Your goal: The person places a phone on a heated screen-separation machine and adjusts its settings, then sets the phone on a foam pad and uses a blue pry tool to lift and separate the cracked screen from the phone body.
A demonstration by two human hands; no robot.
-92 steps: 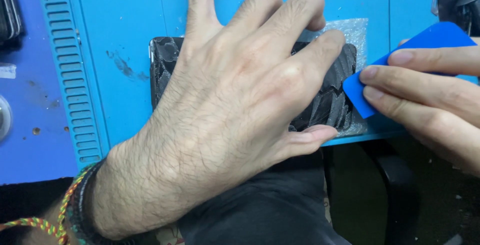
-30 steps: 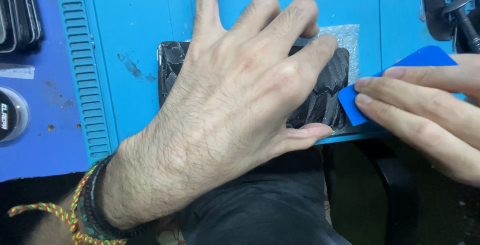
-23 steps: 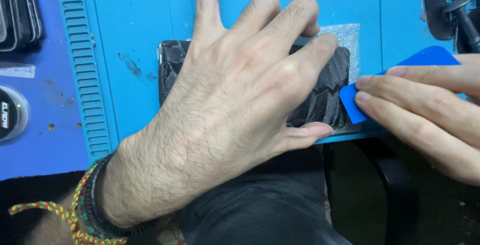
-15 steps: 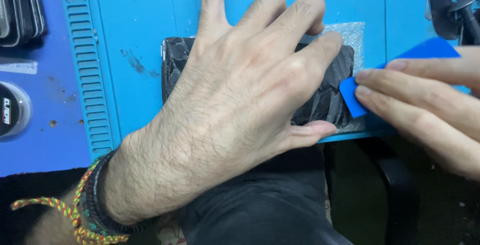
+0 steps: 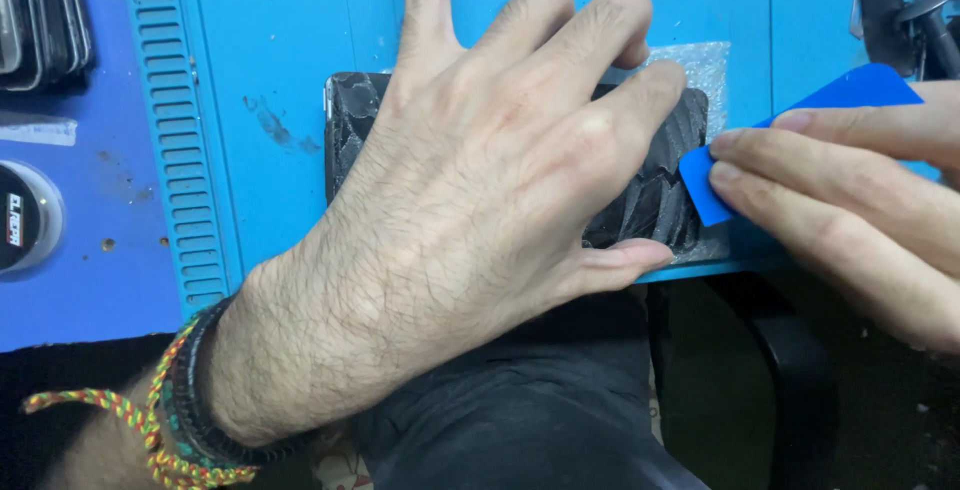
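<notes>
1. Phone: flat, rectangular with rounded corners, lying with its long side left to right on the near part of the mat. Its upward face carries a dark grey-and-black wavy, carbon-like pattern. Mostly covered by the left hand; the left end and right end show.
2. Clear film: a glossy, textured transparent sheet showing past the phone's far right corner and along its right edge.
3. Left hand: palm down, fingers spread apart, pressed flat on the phone; the thumb lies along the phone's near edge.
4. Right hand: fingers together, pinched on the blue card.
5. Blue card: a thin blue plastic squeegee with rounded corners, tilted, its lower corner touching the phone's right end.
6. Mat: light blue work mat with a slotted strip down its left side.
7. Wristbands: black and multicoloured braided bands on the left wrist.
</notes>
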